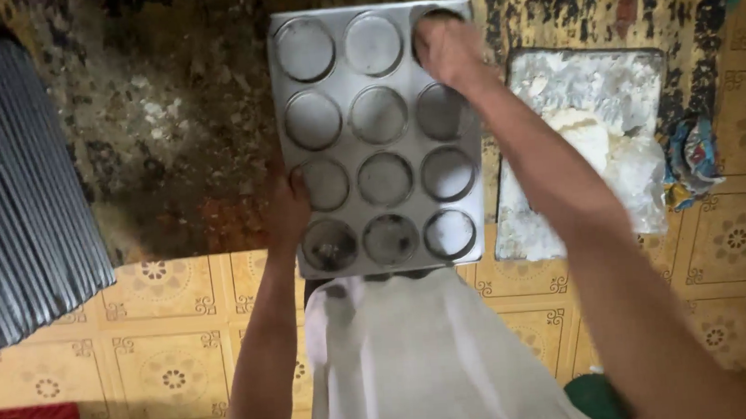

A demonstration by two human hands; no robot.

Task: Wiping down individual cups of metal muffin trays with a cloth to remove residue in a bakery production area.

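A grey metal baking tray with twelve round cups (403, 134) stands in front of the person, its long axis running away from the body, three cups across and four deep. The left hand (290, 202) grips the tray's near-left edge beside the third row, fingers (299, 181) curled over the rim and holding it. The right hand (448, 48) reaches along the right column to the far-right cup, where it presses down into or over the cup; its fingers are blurred and bunched, and whether they hold anything cannot be told. So the cup under work lies at the far end of the long axis, straight ahead of the right arm, which is plainly the nearer one (the left only steadies).

Right of the tray lies a pale slab dusted with white flour or fat (585, 145), with a crumpled blue and red cloth (689, 160) beyond it. A dark corrugated metal sheet (18, 188) lies at the left. Below the tray hangs the person's white apron (417, 362), over a yellow patterned tile floor (165, 334).
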